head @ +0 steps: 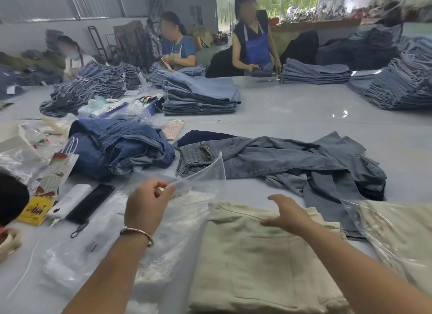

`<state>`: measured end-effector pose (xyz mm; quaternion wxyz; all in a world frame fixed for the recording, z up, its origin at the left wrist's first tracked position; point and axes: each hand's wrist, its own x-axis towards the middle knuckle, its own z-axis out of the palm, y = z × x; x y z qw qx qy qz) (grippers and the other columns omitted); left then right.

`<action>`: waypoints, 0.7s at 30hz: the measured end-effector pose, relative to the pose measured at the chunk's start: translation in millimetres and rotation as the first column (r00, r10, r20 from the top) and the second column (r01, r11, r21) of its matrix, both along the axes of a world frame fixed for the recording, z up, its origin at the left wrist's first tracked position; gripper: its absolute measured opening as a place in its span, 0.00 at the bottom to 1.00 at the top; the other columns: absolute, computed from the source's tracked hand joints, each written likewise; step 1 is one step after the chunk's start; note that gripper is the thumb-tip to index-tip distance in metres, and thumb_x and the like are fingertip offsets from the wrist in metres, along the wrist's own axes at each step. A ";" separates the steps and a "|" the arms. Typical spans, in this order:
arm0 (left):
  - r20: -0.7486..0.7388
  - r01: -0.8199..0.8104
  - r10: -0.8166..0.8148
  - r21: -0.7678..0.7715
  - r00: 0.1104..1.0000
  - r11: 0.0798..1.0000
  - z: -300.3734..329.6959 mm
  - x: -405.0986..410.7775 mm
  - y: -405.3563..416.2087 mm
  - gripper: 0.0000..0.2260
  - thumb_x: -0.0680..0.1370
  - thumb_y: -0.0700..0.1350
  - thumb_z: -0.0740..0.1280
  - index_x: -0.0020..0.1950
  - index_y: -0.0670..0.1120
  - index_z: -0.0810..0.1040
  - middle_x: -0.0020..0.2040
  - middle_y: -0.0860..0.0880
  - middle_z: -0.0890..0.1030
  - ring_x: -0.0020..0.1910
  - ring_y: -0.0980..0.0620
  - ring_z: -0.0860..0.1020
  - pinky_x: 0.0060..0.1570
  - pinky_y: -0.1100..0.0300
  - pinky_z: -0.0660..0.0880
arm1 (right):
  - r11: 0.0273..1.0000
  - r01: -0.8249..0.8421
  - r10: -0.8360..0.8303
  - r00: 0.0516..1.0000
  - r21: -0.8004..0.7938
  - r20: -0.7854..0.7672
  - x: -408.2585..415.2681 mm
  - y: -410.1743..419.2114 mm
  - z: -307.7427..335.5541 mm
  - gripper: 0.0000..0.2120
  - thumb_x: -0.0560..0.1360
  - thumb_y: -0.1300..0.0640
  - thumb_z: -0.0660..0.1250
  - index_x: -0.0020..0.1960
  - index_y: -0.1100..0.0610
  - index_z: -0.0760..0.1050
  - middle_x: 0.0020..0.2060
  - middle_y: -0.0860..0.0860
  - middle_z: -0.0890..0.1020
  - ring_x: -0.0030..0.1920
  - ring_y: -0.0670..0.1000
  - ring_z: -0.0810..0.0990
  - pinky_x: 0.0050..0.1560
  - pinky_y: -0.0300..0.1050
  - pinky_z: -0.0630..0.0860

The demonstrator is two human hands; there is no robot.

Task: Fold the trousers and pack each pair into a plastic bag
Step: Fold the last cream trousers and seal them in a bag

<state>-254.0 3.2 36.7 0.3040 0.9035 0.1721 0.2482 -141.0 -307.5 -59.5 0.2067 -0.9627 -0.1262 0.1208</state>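
A folded pair of beige trousers (252, 262) lies on the table in front of me. My left hand (146, 206) pinches the edge of a clear plastic bag (201, 175) and lifts its flap above the table, left of the trousers. Over the far end of the folded trousers, my right hand (288, 214) hovers with fingers spread and holds nothing. More clear bags (98, 262) lie flat under my left forearm. At the right edge, another beige pair sits inside a plastic bag (402, 239).
Loose grey-blue jeans (292, 159) sprawl just beyond the trousers, with a darker blue heap (121, 145) to the left. A phone (90, 202), a white power bank (70, 201) and paper tags (58, 171) lie at left. Stacks of folded jeans (198, 96) and three workers occupy the far side.
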 end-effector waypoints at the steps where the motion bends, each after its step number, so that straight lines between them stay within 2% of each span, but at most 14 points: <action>1: -0.032 0.027 -0.026 0.038 0.999 0.999 -7.5 -0.1 -10.1 0.08 0.75 0.54 0.69 0.39 0.52 0.76 0.30 0.53 0.76 0.30 0.54 0.75 0.28 0.62 0.66 | 0.989 -0.067 0.068 0.998 -0.134 0.001 8.4 -2.8 -6.0 0.50 0.64 0.36 0.75 0.76 0.55 0.57 0.75 0.50 0.61 0.74 0.52 0.59 0.73 0.47 0.59; 2: -0.086 0.052 -0.047 0.061 0.995 0.997 -19.2 -0.8 -20.1 0.09 0.76 0.54 0.68 0.39 0.52 0.75 0.30 0.54 0.76 0.29 0.55 0.74 0.27 0.62 0.67 | 0.965 -0.131 0.128 0.991 -0.226 -0.028 16.0 -4.3 -12.2 0.55 0.62 0.35 0.75 0.78 0.55 0.52 0.77 0.51 0.57 0.76 0.52 0.55 0.75 0.49 0.55; 4: -0.257 0.106 -0.083 0.075 0.963 0.992 -51.6 -4.6 -40.3 0.10 0.78 0.56 0.65 0.40 0.53 0.74 0.29 0.53 0.75 0.31 0.54 0.76 0.29 0.61 0.69 | 0.930 -0.222 0.193 0.973 -0.292 -0.125 29.1 -3.1 -22.9 0.61 0.58 0.33 0.76 0.79 0.53 0.47 0.78 0.51 0.53 0.77 0.52 0.52 0.76 0.51 0.51; 6: -0.441 0.181 -0.138 0.058 0.887 0.982 -89.7 -10.7 -58.6 0.10 0.78 0.58 0.62 0.42 0.53 0.71 0.31 0.53 0.75 0.35 0.54 0.77 0.34 0.59 0.70 | 0.934 -0.245 0.188 0.956 -0.261 -0.224 40.2 2.3 -27.6 0.63 0.55 0.35 0.78 0.78 0.51 0.48 0.76 0.51 0.56 0.75 0.54 0.56 0.74 0.51 0.57; 8: -0.567 0.206 -0.178 -0.015 0.804 0.979 -121.9 -19.0 -72.8 0.11 0.77 0.60 0.62 0.43 0.54 0.68 0.36 0.53 0.77 0.40 0.54 0.78 0.39 0.60 0.71 | 0.926 -0.272 0.196 0.940 -0.263 -0.280 47.9 9.2 -26.4 0.61 0.52 0.37 0.79 0.76 0.50 0.53 0.70 0.51 0.64 0.69 0.54 0.64 0.69 0.50 0.66; 10: -0.608 0.181 -0.156 -0.022 0.779 0.983 -144.0 -25.9 -81.8 0.11 0.77 0.61 0.61 0.45 0.55 0.66 0.41 0.54 0.78 0.42 0.55 0.78 0.44 0.60 0.74 | 0.923 -0.295 0.201 0.917 -0.249 -0.344 51.4 13.6 -26.9 0.50 0.51 0.40 0.80 0.68 0.49 0.64 0.63 0.49 0.71 0.61 0.53 0.72 0.60 0.48 0.73; 12: -0.592 0.146 -0.096 0.036 0.800 0.989 -154.1 -29.1 -85.6 0.11 0.78 0.61 0.58 0.45 0.55 0.66 0.41 0.54 0.77 0.41 0.55 0.77 0.44 0.59 0.76 | 0.945 -0.244 0.153 0.918 -0.217 -0.366 50.5 16.5 -29.2 0.36 0.50 0.43 0.79 0.53 0.48 0.68 0.52 0.47 0.77 0.50 0.49 0.76 0.48 0.46 0.76; 14: -0.548 0.096 -0.057 0.044 0.834 0.994 -158.5 -30.2 -86.1 0.10 0.80 0.59 0.56 0.45 0.54 0.64 0.37 0.54 0.75 0.37 0.55 0.76 0.40 0.61 0.76 | 0.950 -0.216 0.135 0.936 -0.226 -0.325 43.3 19.9 -25.6 0.27 0.51 0.46 0.78 0.45 0.51 0.70 0.43 0.46 0.77 0.42 0.48 0.76 0.40 0.42 0.74; 16: -0.510 0.029 -0.012 0.027 0.860 0.999 -159.7 -30.9 -84.1 0.10 0.81 0.58 0.55 0.45 0.53 0.63 0.33 0.54 0.73 0.34 0.53 0.74 0.35 0.60 0.73 | 0.930 -0.242 0.188 0.960 -0.276 -0.207 28.7 24.1 -17.3 0.19 0.55 0.49 0.77 0.36 0.52 0.69 0.36 0.46 0.75 0.36 0.48 0.73 0.34 0.41 0.66; 17: -0.498 -0.004 0.013 0.019 0.867 1.000 -159.9 -30.9 -82.5 0.10 0.81 0.58 0.54 0.45 0.53 0.62 0.32 0.54 0.72 0.33 0.51 0.74 0.34 0.59 0.71 | 0.917 -0.259 0.238 0.966 -0.303 -0.104 19.8 25.1 -12.0 0.16 0.57 0.50 0.75 0.34 0.52 0.67 0.35 0.46 0.74 0.36 0.48 0.72 0.36 0.41 0.63; 18: -0.486 -0.034 0.032 0.005 0.874 0.999 -161.1 -30.6 -81.2 0.11 0.81 0.58 0.53 0.45 0.53 0.62 0.32 0.54 0.73 0.34 0.50 0.74 0.33 0.58 0.70 | 0.904 -0.273 0.287 0.958 -0.328 -0.006 10.4 24.5 -6.2 0.12 0.60 0.51 0.72 0.35 0.51 0.69 0.40 0.47 0.75 0.41 0.49 0.72 0.41 0.41 0.63; 19: -0.472 -0.060 0.046 -0.014 0.881 0.998 -162.6 -30.1 -80.6 0.10 0.81 0.57 0.53 0.46 0.52 0.62 0.34 0.53 0.75 0.35 0.48 0.74 0.33 0.58 0.69 | 0.889 -0.301 0.342 0.938 -0.346 0.062 1.8 22.1 -1.9 0.08 0.63 0.53 0.69 0.40 0.51 0.73 0.50 0.49 0.76 0.51 0.51 0.73 0.50 0.44 0.65; 20: -0.458 -0.078 0.059 -0.024 0.887 0.997 -164.0 -29.8 -80.6 0.09 0.82 0.56 0.54 0.47 0.52 0.63 0.36 0.50 0.77 0.36 0.46 0.76 0.34 0.58 0.68 | 0.875 -0.324 0.372 0.925 -0.359 0.073 -7.6 19.0 2.5 0.11 0.65 0.55 0.67 0.48 0.52 0.76 0.61 0.51 0.73 0.62 0.54 0.69 0.60 0.48 0.65; 21: -0.449 -0.085 0.070 -0.015 0.891 0.996 -165.1 -29.6 -80.6 0.08 0.82 0.54 0.55 0.48 0.51 0.65 0.39 0.48 0.79 0.38 0.45 0.78 0.34 0.58 0.67 | 0.869 -0.348 0.392 0.918 -0.353 0.058 -18.9 16.2 7.5 0.17 0.68 0.56 0.66 0.56 0.52 0.76 0.68 0.51 0.69 0.69 0.55 0.65 0.68 0.52 0.62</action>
